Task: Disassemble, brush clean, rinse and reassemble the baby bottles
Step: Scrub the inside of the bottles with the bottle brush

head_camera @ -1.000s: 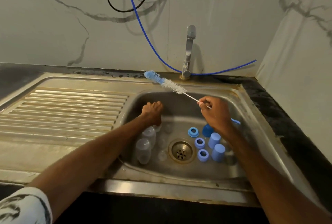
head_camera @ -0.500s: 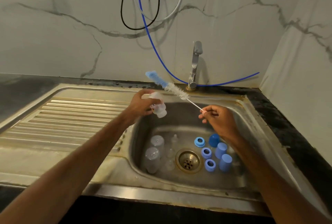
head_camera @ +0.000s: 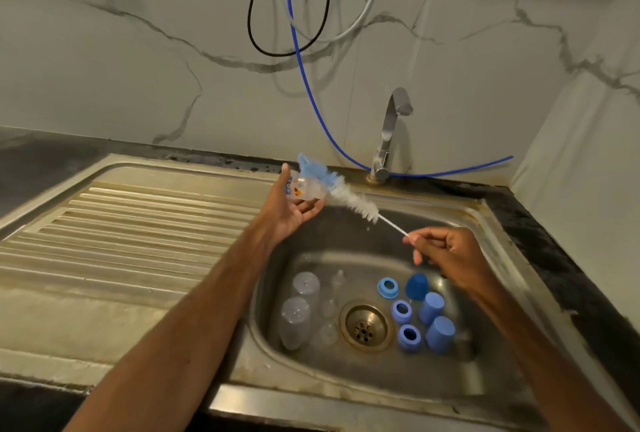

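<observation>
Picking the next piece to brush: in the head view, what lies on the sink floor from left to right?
Two clear bottles → clear teats → drain → three blue rings → three blue caps.

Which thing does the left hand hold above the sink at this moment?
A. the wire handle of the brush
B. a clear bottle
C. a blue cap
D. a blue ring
B: the left hand holds a clear bottle with a printed label, while it is the right hand that pinches the thin handle of the brush.
</observation>
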Demonstrator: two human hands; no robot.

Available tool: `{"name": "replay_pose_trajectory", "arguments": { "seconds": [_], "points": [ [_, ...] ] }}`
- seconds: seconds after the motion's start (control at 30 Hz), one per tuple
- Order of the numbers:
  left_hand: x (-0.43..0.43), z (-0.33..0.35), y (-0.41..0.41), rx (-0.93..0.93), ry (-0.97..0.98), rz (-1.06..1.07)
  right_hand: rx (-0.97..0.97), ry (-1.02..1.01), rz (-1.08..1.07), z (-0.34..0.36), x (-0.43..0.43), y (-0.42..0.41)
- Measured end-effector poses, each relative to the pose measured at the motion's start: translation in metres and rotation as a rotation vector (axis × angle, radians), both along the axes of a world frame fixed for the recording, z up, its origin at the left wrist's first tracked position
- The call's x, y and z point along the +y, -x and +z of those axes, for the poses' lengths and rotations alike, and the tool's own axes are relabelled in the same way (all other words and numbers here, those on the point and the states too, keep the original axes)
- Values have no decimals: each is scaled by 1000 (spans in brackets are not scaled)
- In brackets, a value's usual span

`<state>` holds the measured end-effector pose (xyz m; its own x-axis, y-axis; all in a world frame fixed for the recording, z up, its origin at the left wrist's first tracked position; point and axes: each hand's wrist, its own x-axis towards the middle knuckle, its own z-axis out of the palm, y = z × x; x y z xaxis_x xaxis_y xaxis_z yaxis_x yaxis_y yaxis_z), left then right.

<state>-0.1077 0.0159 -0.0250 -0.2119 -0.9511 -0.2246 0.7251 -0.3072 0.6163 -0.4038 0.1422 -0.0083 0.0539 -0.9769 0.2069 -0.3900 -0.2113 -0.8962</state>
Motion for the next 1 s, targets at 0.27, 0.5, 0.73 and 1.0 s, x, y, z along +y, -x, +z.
{"name": "replay_pose_trajectory", "arguments": {
  "seconds": [0.27,0.5,0.73,1.0],
  "points": [
    [-1,7,-17,53,-26,232,83,-88,-6,2,2,12],
    [3,6,-7,-47,13,163,220,-36,-7,-1,1,15],
    [7,6,-2,-270,118,43,332,83,-49,1,1,17],
    [16,12,22,-146,145,-25,219,79,-54,-6,1,6]
  ]
}}
